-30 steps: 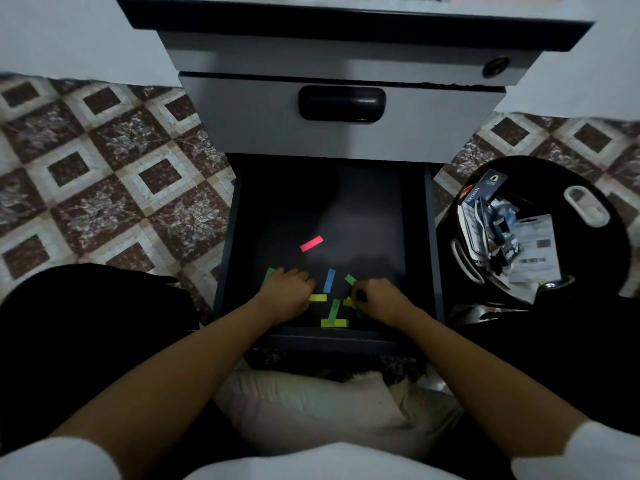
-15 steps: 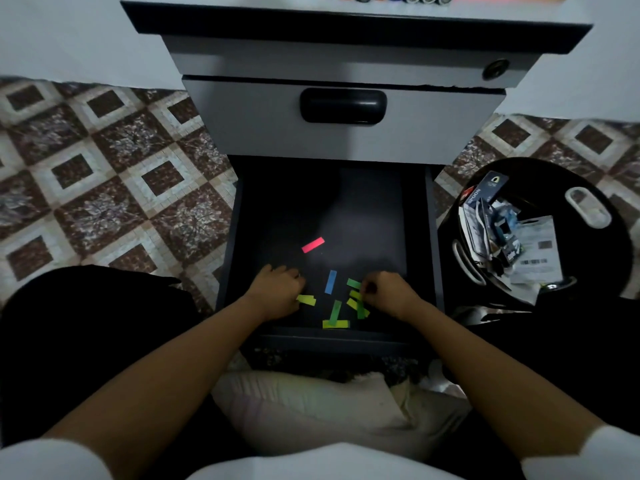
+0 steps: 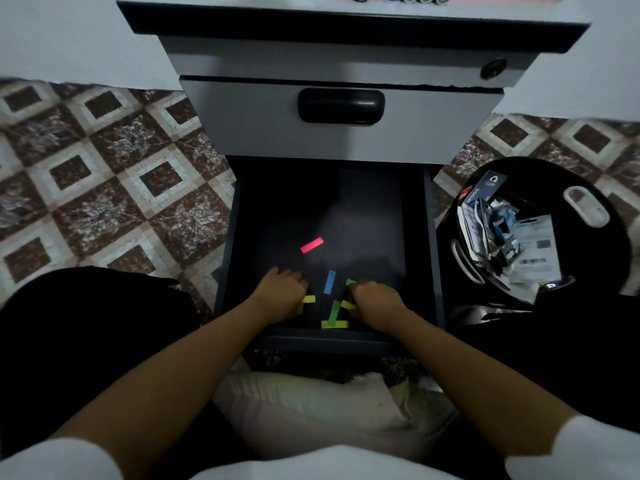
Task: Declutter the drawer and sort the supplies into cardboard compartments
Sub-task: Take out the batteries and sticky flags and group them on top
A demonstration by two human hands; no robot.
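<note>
Paper strips [image 3: 329, 282] scattered at the front of the open drawer [image 3: 435, 258].
Left hand [image 3: 282, 292] and right hand [image 3: 375, 301] flank them, fingers curled down; whether either pinches one cannot be told. A pink strip [image 3: 311, 245] lies farther back. Likely risk: flat strips slip from fingertips, or the pink one is missed.

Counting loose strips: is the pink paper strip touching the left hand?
Apart. The head view shows dark drawer floor between the pink paper strip and the left hand.
</note>
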